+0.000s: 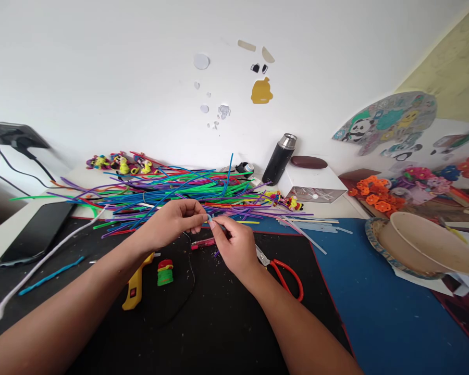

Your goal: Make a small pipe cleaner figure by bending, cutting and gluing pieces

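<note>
My left hand (180, 221) and my right hand (236, 247) meet above the black mat (226, 333), fingertips pinched close together. Between them shows a small light-blue piece of pipe cleaner (210, 219), mostly hidden by the fingers. Beyond the hands lies a wide heap of coloured pipe cleaners (160, 194). Under my right wrist are scissors with red handles (287, 276). Below my left wrist rest a yellow glue gun (135, 289) and a small red, yellow and green coiled piece (164, 273). A pink lighter-like object (203, 243) lies between the hands.
To the left are a phone (37, 232), a white cord (50, 258) and a twisted blue pipe cleaner (51, 276). A black thermos (280, 159) and a white box (312, 182) stand against the wall. At right, a bowl (426, 242) sits near orange flowers (377, 194).
</note>
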A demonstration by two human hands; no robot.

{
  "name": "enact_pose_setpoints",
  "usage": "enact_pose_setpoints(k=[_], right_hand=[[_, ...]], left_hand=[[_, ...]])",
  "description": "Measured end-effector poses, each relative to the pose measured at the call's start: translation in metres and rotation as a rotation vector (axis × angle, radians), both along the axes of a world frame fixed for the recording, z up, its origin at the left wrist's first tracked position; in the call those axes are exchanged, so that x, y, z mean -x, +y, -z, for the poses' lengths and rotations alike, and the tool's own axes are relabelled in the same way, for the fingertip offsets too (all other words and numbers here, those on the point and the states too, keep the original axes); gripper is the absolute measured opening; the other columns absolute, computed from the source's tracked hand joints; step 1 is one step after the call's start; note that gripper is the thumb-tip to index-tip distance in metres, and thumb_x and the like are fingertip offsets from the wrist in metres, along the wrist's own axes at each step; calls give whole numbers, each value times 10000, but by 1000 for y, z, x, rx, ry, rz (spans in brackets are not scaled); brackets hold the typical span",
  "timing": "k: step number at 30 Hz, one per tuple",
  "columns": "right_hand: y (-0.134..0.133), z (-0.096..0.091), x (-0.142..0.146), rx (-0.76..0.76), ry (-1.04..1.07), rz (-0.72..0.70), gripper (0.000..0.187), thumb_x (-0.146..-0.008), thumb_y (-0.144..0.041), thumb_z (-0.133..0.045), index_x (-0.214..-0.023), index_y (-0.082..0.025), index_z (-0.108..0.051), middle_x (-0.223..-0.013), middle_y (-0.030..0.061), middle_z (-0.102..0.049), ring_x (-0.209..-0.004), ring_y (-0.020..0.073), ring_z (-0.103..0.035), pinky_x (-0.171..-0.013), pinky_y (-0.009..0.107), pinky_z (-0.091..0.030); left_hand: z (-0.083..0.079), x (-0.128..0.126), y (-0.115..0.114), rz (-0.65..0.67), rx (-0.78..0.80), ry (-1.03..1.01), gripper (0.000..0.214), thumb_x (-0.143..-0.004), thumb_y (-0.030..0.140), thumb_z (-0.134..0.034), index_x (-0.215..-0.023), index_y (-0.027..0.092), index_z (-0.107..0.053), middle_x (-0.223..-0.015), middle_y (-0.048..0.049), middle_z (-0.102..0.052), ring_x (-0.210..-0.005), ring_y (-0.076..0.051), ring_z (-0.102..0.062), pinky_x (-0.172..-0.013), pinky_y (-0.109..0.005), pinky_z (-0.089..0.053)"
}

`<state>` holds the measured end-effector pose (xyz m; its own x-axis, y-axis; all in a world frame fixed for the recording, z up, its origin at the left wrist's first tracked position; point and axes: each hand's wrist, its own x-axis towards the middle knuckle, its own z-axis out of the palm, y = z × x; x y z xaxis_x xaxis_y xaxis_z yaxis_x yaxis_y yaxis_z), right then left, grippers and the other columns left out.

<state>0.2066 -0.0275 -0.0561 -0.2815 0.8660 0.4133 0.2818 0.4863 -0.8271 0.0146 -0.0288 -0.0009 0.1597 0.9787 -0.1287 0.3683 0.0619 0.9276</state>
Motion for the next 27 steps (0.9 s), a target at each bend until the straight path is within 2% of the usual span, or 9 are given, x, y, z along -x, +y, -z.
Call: enact_pose_setpoints(k=[10,17,21,27], right_hand=[[1,-1,0,33,29,7,233,-1026,-350,-581,-970,-228,-771,-810,22,-759,-644,171,-647,-614,281,-459],[2,1,-2,99,87,13,268,-1027,-398,-586,-986,-210,-773,-765,25,-742,-587,158,-614,-535,262,-422],[2,4,-1,94,89,7,262,-1025,-402,-594,-994,-214,-773,-766,23,-743,-588,159,-623,-542,261,-430],[1,4,-1,79,88,6,242,-1022,-382,-602,-999,-213,-773,-780,24,-751,-594,159,-629,-554,261,-442]], left_hand=[[1,1,0,21,22,-78,388,-816,577,-793,-824,204,-687,-687,19,-654,-641,-155,-580,-634,-263,-474],[-1,11,3,43,-10,-106,478,-924,645,-670,-828,180,-724,-762,-36,-719,-673,-159,-607,-658,-274,-494],[-1,14,5,60,16,-130,428,-892,612,-733,-944,188,-753,-810,-38,-746,-701,-166,-619,-664,-274,-496],[-5,13,3,111,43,-63,375,-860,568,-771,-895,195,-758,-831,-28,-757,-729,-170,-624,-697,-273,-501]])
